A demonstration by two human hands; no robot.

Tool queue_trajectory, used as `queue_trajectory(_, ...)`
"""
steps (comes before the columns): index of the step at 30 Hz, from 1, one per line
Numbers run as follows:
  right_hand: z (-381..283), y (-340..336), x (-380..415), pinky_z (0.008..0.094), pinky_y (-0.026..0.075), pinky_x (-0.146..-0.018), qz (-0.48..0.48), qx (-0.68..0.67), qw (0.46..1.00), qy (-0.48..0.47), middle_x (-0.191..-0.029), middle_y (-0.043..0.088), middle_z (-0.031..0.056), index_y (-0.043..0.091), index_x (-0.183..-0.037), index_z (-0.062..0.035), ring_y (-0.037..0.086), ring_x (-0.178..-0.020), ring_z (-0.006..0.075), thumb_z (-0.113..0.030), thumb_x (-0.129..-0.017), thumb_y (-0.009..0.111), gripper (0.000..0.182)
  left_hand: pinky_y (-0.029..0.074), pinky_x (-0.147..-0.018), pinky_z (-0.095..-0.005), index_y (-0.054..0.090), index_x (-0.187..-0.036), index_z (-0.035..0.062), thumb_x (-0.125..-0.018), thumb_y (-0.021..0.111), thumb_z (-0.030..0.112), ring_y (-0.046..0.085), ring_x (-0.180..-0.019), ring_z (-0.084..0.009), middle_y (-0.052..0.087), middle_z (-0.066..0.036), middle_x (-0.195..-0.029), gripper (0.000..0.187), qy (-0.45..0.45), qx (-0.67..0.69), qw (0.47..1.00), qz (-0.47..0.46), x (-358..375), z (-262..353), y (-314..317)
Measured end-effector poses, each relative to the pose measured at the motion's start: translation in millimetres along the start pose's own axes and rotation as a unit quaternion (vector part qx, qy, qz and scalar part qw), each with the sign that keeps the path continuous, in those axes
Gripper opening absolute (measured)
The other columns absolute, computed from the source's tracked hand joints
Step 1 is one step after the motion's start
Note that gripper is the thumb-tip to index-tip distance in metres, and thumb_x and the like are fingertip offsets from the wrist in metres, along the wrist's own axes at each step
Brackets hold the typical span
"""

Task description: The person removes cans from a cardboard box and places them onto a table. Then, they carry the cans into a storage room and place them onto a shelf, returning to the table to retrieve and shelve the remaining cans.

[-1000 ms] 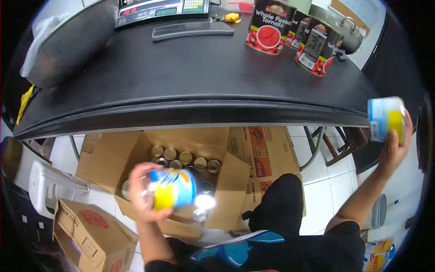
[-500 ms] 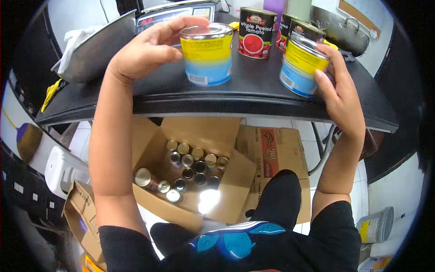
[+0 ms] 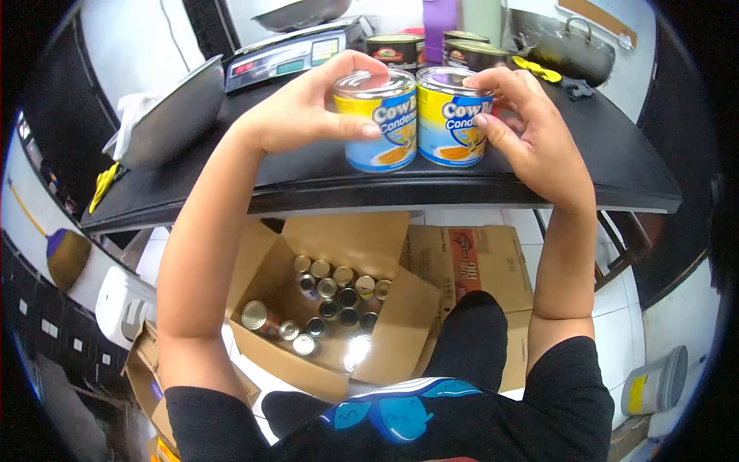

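Two yellow-and-blue cans of condensed milk stand side by side near the table's front edge, their printed fronts facing me. My left hand (image 3: 312,108) grips the left condensed milk can (image 3: 389,142), thumb on its label and fingers over the rim. Around the right condensed milk can (image 3: 445,138) my right hand (image 3: 535,127) is closed, its thumb at the label's side. The cans are touching or almost so. Behind them, partly hidden, stand dark tomato cans (image 3: 394,51).
A digital scale (image 3: 296,58) sits at the back left of the black table (image 3: 300,173), beside a tilted metal bowl (image 3: 173,112). Yellow-and-grey gloves (image 3: 536,69) and a wok (image 3: 562,50) are back right. Below, an open carton (image 3: 346,235) holds several cans.
Both condensed milk cans have come together at the middle and turned so their printed fronts face me. My left hand moved right, my right hand left. My view has shifted slightly.
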State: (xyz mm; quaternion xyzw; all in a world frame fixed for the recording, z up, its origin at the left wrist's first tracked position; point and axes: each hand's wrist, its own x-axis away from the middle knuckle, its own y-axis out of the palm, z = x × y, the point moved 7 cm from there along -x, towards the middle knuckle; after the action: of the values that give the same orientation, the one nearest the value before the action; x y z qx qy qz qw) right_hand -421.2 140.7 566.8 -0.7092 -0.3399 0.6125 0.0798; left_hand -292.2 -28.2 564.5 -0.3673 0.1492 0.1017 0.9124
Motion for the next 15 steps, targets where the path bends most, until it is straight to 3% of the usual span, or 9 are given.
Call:
queue_trajectory(2, 15, -12, 11, 0.0280, 0.048, -0.071, 0.013, -0.078, 0.996, 0.044, -0.090, 0.050, 0.0080, 0.059, -0.107, -0.0086, 0.055, -0.078, 0.0171, -0.008, -0.081, 0.064, 0.026, 0.041, -0.098, -0.0341, 0.047, -0.125, 0.0062, -0.071, 0.080, 0.028, 0.047, -0.117, -0.0196, 0.049, -0.006, -0.123, 0.067, 0.046, 0.016, 0.999, -0.012, -12, 10, 12)
queue_trajectory(5, 32, -43, 30, 0.0270, 0.049, -0.076, 0.051, -0.076, 0.992, 0.089, -0.099, 0.053, 0.0070, 0.061, -0.109, -0.0092, 0.057, -0.085, 0.0161, -0.010, -0.079, 0.068, 0.030, 0.043, -0.094, -0.0327, 0.050, -0.125, 0.0084, -0.074, 0.076, 0.024, 0.049, -0.112, -0.0182, 0.051, -0.005, -0.115, 0.059, 0.085, 0.066, 0.993, -0.039, -36, 24, 38)
queue_trajectory(8, 51, -72, 48, 0.0259, 0.050, -0.075, 0.084, -0.044, 0.989, 0.118, -0.108, 0.054, 0.0065, 0.063, -0.110, -0.0102, 0.058, -0.089, 0.0156, -0.010, -0.078, 0.070, 0.032, 0.046, -0.083, -0.0315, 0.056, -0.123, 0.0128, -0.073, 0.076, 0.026, 0.053, -0.102, -0.0181, 0.053, -0.007, -0.107, 0.055, 0.133, -0.255, 0.957, 0.038, -57, 49, 56)
queue_trajectory(9, 63, -79, 52, 0.0253, 0.050, -0.076, 0.096, -0.045, 0.987, 0.122, -0.109, 0.054, 0.0059, 0.062, -0.112, -0.0112, 0.057, -0.089, 0.0142, -0.011, -0.078, 0.070, 0.034, 0.045, -0.073, -0.0309, 0.061, -0.119, 0.0165, -0.072, 0.076, 0.027, 0.053, -0.091, -0.0172, 0.053, -0.008, -0.103, 0.050, 0.206, -0.330, 0.918, 0.083, -64, 59, 62)
queue_trajectory(10, 74, -85, 61, 0.0287, 0.049, -0.079, 0.115, -0.102, 0.972, 0.175, -0.111, 0.055, 0.0066, 0.061, -0.113, -0.0105, 0.058, -0.090, 0.0162, -0.015, -0.077, 0.073, 0.038, 0.044, -0.066, -0.0303, 0.062, -0.119, 0.0177, -0.070, 0.076, 0.026, 0.052, -0.083, -0.0161, 0.056, -0.008, -0.098, 0.051, 0.222, -0.359, 0.901, 0.099, -75, 60, 69)
queue_trajectory(11, 74, -89, 66, 0.0315, 0.048, -0.081, 0.117, -0.064, 0.978, 0.160, -0.111, 0.055, 0.0072, 0.061, -0.114, -0.0101, 0.057, -0.093, 0.0185, -0.018, -0.077, 0.073, 0.040, 0.044, -0.062, -0.0301, 0.062, -0.116, 0.0144, -0.075, 0.074, 0.021, 0.053, -0.072, -0.0137, 0.061, -0.007, -0.086, 0.043, 0.274, -0.324, 0.900, 0.102, -88, 61, 77)
queue_trajectory(13, 57, -87, 62, 0.0338, 0.046, -0.088, 0.098, 0.160, 0.980, 0.070, -0.115, 0.054, 0.0103, 0.054, -0.123, -0.0101, 0.056, -0.101, 0.0229, -0.024, -0.079, 0.071, 0.049, 0.044, -0.061, -0.0299, 0.063, -0.115, 0.0137, -0.076, 0.073, 0.021, 0.053, -0.071, -0.0136, 0.061, -0.007, -0.085, 0.041, 0.306, -0.323, 0.888, 0.115, -97, 60, 93)
queue_trajectory(14, 41, -74, 55, 0.0333, 0.045, -0.091, 0.075, 0.331, 0.940, -0.016, -0.118, 0.054, 0.0129, 0.047, -0.131, -0.0105, 0.055, -0.107, 0.0251, -0.027, -0.082, 0.069, 0.056, 0.044, -0.061, -0.0298, 0.063, -0.115, 0.0134, -0.076, 0.073, 0.020, 0.053, -0.070, -0.0135, 0.061, -0.007, -0.084, 0.040, 0.318, -0.323, 0.882, 0.129, -95, 65, 98)
queue_trajectory(15, 54, -67, 48, 0.0345, 0.043, -0.093, 0.069, 0.305, 0.950, -0.006, -0.123, 0.050, 0.0147, 0.047, -0.131, -0.0104, 0.051, -0.112, 0.0259, -0.030, -0.083, 0.067, 0.056, 0.044, -0.061, -0.0297, 0.063, -0.114, 0.0131, -0.077, 0.073, 0.020, 0.053, -0.070, -0.0135, 0.061, -0.006, -0.083, 0.039, 0.325, -0.324, 0.877, 0.145, -90, 66, 98)
